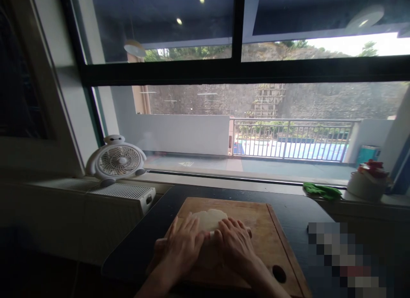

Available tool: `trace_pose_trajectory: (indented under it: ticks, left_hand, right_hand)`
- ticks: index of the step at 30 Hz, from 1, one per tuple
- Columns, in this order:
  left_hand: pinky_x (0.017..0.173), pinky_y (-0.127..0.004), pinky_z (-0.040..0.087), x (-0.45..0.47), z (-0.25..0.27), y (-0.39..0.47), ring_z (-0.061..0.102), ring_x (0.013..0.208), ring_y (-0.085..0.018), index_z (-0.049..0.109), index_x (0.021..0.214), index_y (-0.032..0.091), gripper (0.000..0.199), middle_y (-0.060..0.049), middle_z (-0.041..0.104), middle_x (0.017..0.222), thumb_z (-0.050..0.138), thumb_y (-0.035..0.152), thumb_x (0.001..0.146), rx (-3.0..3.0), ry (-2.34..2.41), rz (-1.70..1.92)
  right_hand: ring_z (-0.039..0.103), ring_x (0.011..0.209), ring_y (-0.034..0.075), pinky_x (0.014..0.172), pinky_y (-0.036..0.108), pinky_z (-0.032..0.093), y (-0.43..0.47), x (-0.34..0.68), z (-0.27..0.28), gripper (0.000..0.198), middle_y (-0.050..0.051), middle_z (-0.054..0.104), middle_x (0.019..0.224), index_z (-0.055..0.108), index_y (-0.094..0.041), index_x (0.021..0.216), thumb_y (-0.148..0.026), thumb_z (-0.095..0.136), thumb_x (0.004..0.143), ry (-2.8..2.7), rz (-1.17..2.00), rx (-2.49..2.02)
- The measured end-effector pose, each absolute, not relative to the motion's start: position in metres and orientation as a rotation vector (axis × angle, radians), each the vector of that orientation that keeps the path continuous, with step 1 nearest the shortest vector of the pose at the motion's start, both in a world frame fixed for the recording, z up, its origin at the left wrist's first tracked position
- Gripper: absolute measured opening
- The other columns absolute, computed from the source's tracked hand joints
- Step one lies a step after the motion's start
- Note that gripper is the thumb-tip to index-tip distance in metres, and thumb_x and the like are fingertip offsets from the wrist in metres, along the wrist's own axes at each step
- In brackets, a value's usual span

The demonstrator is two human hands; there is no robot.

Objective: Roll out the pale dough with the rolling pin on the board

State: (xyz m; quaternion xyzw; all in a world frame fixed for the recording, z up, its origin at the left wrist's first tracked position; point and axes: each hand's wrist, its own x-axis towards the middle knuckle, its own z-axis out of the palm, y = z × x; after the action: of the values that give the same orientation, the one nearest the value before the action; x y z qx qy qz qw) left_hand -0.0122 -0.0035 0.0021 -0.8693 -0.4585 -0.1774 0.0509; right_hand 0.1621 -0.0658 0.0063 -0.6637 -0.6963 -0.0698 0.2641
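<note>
A wooden rolling pin [162,242] lies crosswise over a sheet of pale dough [209,219] on a wooden cutting board [256,217]. My left hand [185,240] is closed over the pin's left part, its fingers reaching forward above the dough. On the right part, my right hand [235,238] is closed over it the same way. Both thumbs point inward along the pin's middle, where a short pale stretch shows between them. The dough extends ahead of the pin and back toward me between my wrists. Palms and fingers hide most of the pin.
The board, with a round hole near its right corner, rests on a dark table [147,238]. A white fan [121,160] stands at left on a slatted white unit [124,193]. On the windowsill lie a green cloth [322,190] and a pale container [367,185]. A blurred patch covers the right.
</note>
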Motion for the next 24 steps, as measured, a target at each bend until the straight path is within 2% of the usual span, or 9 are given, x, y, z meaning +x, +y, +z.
trace_pose_trajectory:
  ticks: [3,5,9,14,19,24]
  left_hand:
    - [0.110,-0.047,0.005,-0.029,-0.005,-0.033,0.027,0.131,-0.022,0.043,0.131,0.024,0.047,-0.003,0.040,0.137,0.030,0.042,0.090,-2.682,-1.297,-0.630]
    - [0.110,-0.047,0.006,-0.035,-0.005,-0.037,0.026,0.131,-0.021,0.040,0.132,0.026,0.046,0.000,0.038,0.138,0.028,0.040,0.090,-2.686,-1.290,-0.637]
    - [0.109,-0.048,0.010,-0.019,0.008,-0.011,0.026,0.131,-0.022,0.047,0.128,0.020,0.047,-0.005,0.044,0.135,0.024,0.039,0.091,-2.675,-1.353,-0.572]
    - [0.108,-0.051,0.012,0.045,0.021,0.041,0.028,0.130,-0.026,0.049,0.126,0.016,0.047,-0.008,0.043,0.135,0.024,0.036,0.091,-2.798,-1.332,-0.446]
    - [0.102,-0.055,0.022,0.100,0.030,0.082,0.035,0.126,-0.029,0.056,0.119,0.020,0.046,-0.008,0.049,0.130,0.025,0.039,0.091,-2.844,-1.406,-0.386]
    - [0.104,-0.054,0.016,0.081,0.025,0.067,0.031,0.128,-0.028,0.053,0.121,0.020,0.043,-0.006,0.049,0.131,0.025,0.034,0.091,-2.793,-1.355,-0.456]
  right_hand:
    - [0.050,0.091,0.017,0.085,0.035,0.033,-0.105,0.164,0.000,0.015,-0.001,0.057,0.094,0.053,-0.027,0.097,-0.029,0.044,0.085,-1.922,-0.212,-1.764]
    - [0.050,0.088,0.018,0.081,0.034,0.035,-0.121,0.172,0.000,0.013,-0.001,0.056,0.092,0.053,-0.026,0.094,-0.027,0.051,0.082,-1.939,-0.214,-1.790]
    - [0.051,0.085,0.017,0.077,0.032,0.037,-0.134,0.201,0.004,0.005,-0.001,0.055,0.090,0.053,-0.026,0.085,-0.029,0.049,0.083,-1.969,-0.166,-1.820]
    - [0.052,0.078,0.014,0.071,0.029,0.038,-0.139,0.236,0.003,0.019,0.000,0.053,0.087,0.053,-0.027,0.082,-0.031,0.036,0.090,-1.923,-0.154,-1.870]
    - [0.052,0.084,0.016,0.072,0.030,0.040,-0.140,0.238,-0.001,0.016,0.001,0.054,0.092,0.050,-0.027,0.100,-0.025,0.040,0.088,-1.846,-0.250,-1.907]
    - [0.053,0.083,0.018,0.071,0.031,0.043,-0.147,0.229,-0.007,0.029,0.001,0.055,0.091,0.047,-0.029,0.111,-0.021,0.048,0.083,-1.860,-0.371,-1.899]
